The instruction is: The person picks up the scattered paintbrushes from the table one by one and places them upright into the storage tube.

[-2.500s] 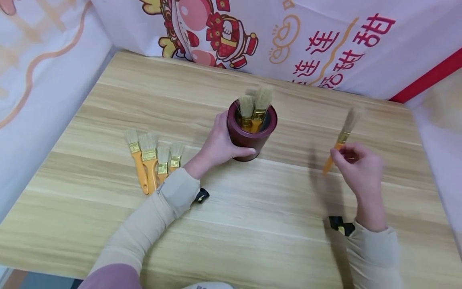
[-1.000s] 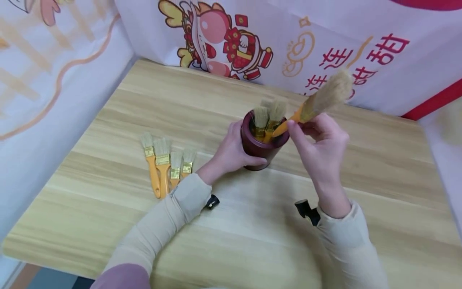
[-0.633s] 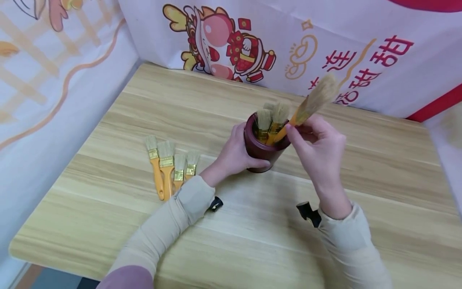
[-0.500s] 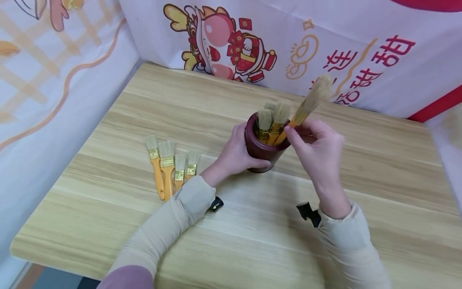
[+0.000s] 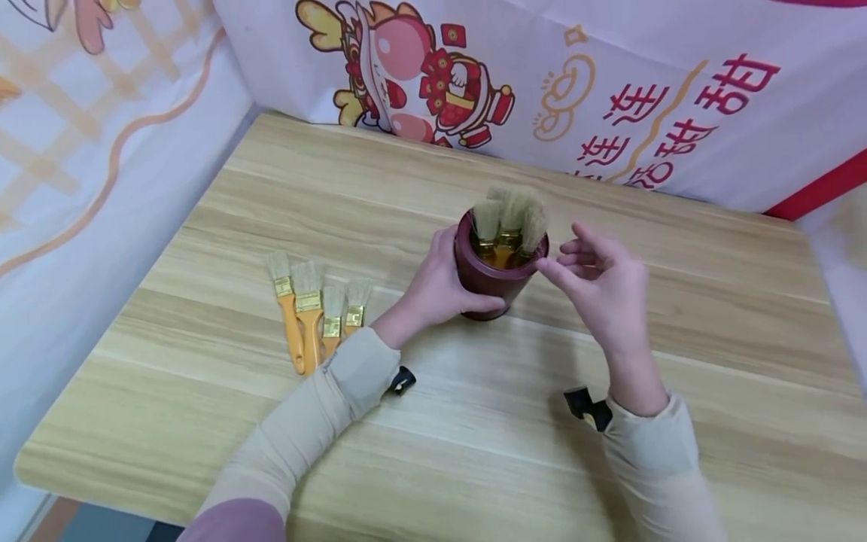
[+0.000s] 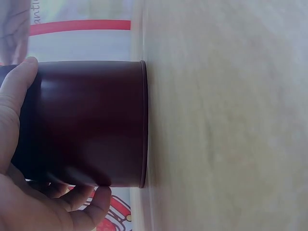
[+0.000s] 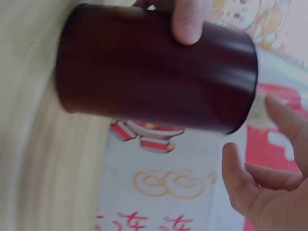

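"Wood-grain fills our frame: a pale tabletop (image 5: 440, 467), with a person's two hands at work on it. How do they stand?"

"We see the left hand (image 5: 430, 284) wrapped round a dark red cup (image 5: 497, 281), thumb along its near side. The right hand (image 5: 606, 293) hangs just beside the rim, thumb and fingers parted, pinching nothing; whether a fingertip touches the rim, we cannot tell."

"And the cup itself?"

"It stands on the tabletop between the hands, with several brushes inside, bristles up. To its left lie four more orange-handled brushes (image 5: 309, 302), bristles pointing away from the person, two of the handles partly hidden behind the left forearm."

"What has just changed?"

"Moments ago the right hand pinches a brush leaning high over the rim. Now that brush (image 5: 535, 223) sits low among the others, at the cup's right side, released."

"Meaning?"

"We judge this one placing done. If filling the cup is the work, as we read it, the four outside remain."
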Demonstrator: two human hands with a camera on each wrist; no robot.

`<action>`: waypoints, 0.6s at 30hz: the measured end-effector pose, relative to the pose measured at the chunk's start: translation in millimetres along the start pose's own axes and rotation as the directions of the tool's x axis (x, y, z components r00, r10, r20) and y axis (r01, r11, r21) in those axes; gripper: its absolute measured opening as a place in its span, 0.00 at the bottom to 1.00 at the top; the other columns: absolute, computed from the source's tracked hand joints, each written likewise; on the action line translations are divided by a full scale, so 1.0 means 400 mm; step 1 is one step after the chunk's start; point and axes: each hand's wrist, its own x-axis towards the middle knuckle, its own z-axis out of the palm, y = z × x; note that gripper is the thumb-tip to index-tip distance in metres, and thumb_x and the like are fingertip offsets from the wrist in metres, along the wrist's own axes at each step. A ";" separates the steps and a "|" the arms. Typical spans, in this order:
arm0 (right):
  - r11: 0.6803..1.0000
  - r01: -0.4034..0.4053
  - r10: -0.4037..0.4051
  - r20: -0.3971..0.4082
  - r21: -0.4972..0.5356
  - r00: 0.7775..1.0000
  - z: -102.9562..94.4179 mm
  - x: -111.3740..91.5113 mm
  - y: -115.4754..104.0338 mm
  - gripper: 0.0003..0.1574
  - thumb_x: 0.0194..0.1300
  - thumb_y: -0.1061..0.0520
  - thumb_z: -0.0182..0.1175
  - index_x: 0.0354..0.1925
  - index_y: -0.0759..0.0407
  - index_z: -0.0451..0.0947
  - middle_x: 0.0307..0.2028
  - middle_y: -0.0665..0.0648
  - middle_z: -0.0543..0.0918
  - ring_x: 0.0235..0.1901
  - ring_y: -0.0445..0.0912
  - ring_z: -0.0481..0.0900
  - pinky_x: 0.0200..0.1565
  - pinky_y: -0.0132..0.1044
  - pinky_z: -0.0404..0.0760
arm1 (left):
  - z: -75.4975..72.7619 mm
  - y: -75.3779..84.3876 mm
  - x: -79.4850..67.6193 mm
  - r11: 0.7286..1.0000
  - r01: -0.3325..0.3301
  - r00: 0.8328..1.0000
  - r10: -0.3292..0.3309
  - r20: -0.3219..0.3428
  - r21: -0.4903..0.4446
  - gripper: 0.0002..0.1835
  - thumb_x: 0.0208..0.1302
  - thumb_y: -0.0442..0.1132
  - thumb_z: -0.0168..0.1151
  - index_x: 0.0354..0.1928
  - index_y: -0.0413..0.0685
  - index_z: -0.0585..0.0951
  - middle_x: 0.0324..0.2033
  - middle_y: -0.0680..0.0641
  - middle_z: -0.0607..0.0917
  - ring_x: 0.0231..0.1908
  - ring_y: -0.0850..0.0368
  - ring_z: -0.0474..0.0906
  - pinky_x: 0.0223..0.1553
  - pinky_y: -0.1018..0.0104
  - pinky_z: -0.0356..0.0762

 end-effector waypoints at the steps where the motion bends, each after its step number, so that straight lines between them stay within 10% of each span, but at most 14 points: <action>1: 1.000 0.003 -0.003 0.028 0.021 1.000 -0.003 0.000 0.011 0.43 0.53 0.62 0.72 0.65 0.64 0.68 0.47 0.65 0.81 0.39 0.31 0.79 0.43 0.17 0.78 | -0.001 0.001 -0.001 1.000 0.005 1.000 -0.005 0.000 0.003 0.61 0.33 0.49 0.84 0.71 0.49 0.57 0.65 0.45 0.65 0.64 0.53 0.61 0.67 0.57 0.65; 8: 0.963 0.133 -0.183 0.206 0.233 0.961 -0.003 0.008 0.090 0.78 0.41 0.47 0.77 0.76 0.59 0.37 0.74 0.65 0.53 0.73 0.56 0.55 0.73 0.48 0.56 | -0.001 0.010 0.011 1.000 0.007 1.000 -0.007 0.013 0.027 0.62 0.34 0.51 0.83 0.72 0.47 0.56 0.65 0.43 0.64 0.64 0.52 0.61 0.67 0.56 0.64; 18: 0.964 0.098 -0.192 0.395 0.247 0.898 0.034 0.044 0.155 0.89 0.32 0.26 0.69 0.76 0.63 0.32 0.75 0.67 0.46 0.74 0.58 0.50 0.74 0.53 0.49 | 0.001 0.009 0.002 0.999 0.053 0.998 -0.052 0.020 -0.013 0.63 0.34 0.48 0.83 0.72 0.48 0.54 0.65 0.42 0.63 0.64 0.51 0.60 0.67 0.53 0.64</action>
